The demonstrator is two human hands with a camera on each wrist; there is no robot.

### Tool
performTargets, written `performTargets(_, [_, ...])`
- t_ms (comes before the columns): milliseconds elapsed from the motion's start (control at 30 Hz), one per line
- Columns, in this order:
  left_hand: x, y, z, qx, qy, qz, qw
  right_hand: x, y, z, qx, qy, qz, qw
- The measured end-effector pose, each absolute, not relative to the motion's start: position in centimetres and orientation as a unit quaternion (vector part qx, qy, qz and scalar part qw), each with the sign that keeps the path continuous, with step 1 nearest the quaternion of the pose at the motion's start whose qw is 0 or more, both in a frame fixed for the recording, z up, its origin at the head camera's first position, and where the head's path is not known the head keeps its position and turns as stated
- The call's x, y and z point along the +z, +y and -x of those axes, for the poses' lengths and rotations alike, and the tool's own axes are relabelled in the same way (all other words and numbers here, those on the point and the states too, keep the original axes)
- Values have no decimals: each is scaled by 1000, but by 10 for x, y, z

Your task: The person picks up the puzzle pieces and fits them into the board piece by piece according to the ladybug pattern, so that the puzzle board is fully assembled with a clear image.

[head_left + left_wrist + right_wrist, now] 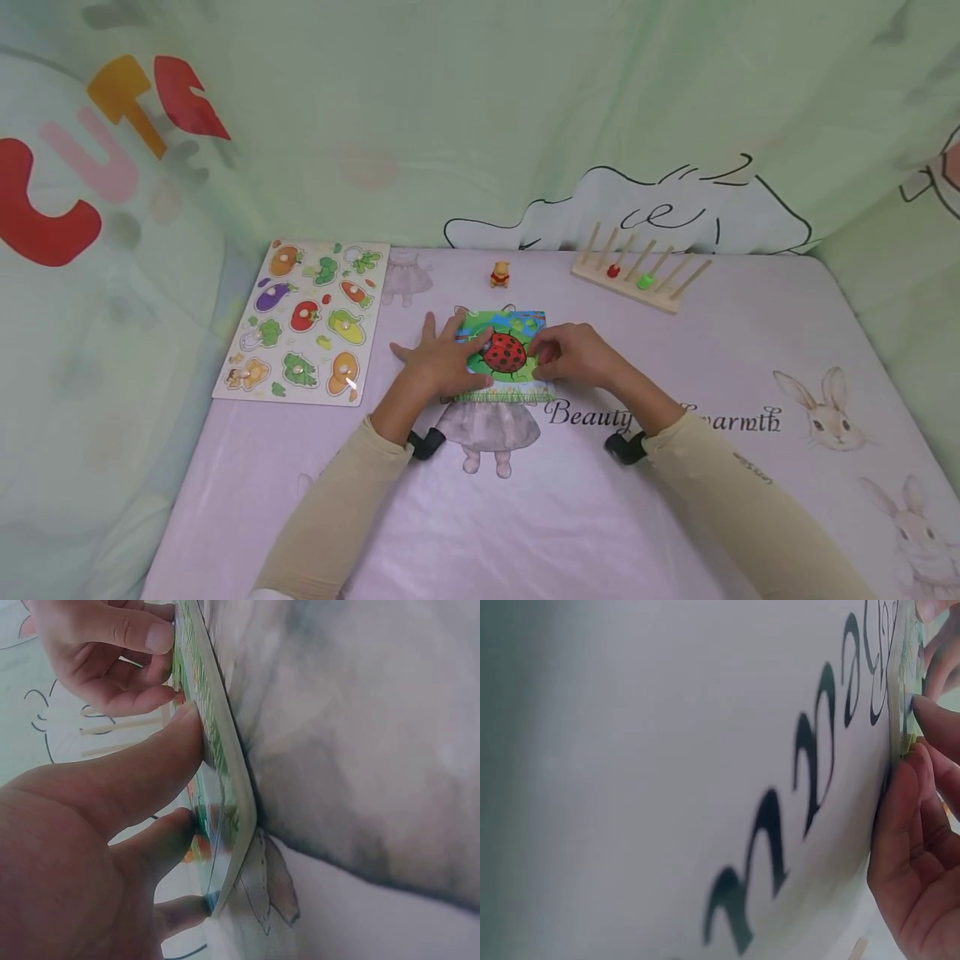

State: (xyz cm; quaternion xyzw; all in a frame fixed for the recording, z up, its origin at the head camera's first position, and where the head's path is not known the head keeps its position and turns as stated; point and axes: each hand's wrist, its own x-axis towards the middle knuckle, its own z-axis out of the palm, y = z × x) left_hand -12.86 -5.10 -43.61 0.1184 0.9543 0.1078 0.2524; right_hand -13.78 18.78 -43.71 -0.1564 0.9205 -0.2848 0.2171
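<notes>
A flat ladybug puzzle (506,353) lies on the table, with a red, black-spotted beetle over a green and blue picture. My left hand (441,362) rests on its left part with the fingers spread; in the left wrist view the thumb (176,761) presses near the board's grassy edge (217,742). At the right edge my right hand (579,355) has its fingers curled, and thumb and fingers pinch the board's side. In the right wrist view the right hand (922,847) meets the edge from beside it. The exact fingertip contact is partly hidden.
To the left lies a vegetable peg puzzle board (300,325). A small bear figure (500,274) stands behind the ladybug puzzle. At the back right is a wooden peg rack (637,283) with a red and a green piece. Fabric walls (480,108) enclose the table's back and sides.
</notes>
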Motion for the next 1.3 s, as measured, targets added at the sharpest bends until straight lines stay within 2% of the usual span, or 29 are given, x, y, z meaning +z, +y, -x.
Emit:
performTargets(433, [-436,-46,127,127,954,-116,247,-437,200,132,-240,934,176,198])
performTargets(600, [-438,-42,127,142,958,-113,223,-439,206,130,-241,930,186,205])
performTargets(800, [-440,-30,129,159,956,-159,190,-439,207,131,-240,929,189,208])
performTargets(1300, [-448,-12,125,129,960,-155,196,-440,203,131,-250,926,191,212])
